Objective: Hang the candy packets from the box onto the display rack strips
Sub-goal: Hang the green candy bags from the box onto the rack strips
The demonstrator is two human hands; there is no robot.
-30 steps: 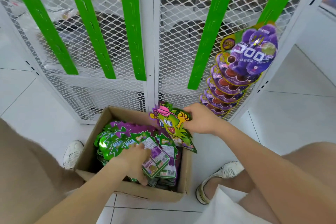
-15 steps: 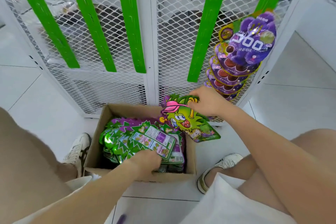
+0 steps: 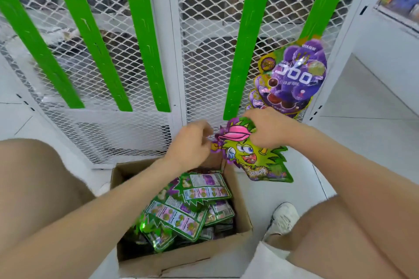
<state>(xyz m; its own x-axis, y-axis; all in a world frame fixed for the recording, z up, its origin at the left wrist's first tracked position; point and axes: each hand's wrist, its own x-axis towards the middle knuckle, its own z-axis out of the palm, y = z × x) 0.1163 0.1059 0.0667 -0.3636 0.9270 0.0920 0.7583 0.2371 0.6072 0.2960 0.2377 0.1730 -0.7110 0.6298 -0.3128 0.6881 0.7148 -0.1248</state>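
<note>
Below, the box (image 3: 181,263) holds packets (image 3: 181,213); left hand (image 3: 190,145) and right hand (image 3: 269,129) pinch one packet (image 3: 251,156).

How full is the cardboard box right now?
Partly full: a loose pile of green candy packets lies inside the open box.

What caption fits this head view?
Right hand grips a spiky green candy packet below a green plastic strip, left hand beside.

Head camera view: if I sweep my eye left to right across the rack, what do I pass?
First green strip → second green strip → third green strip → white centre post → fourth green strip → purple grape candy packets, hanging on the fifth green strip → white shelf upright.
</note>
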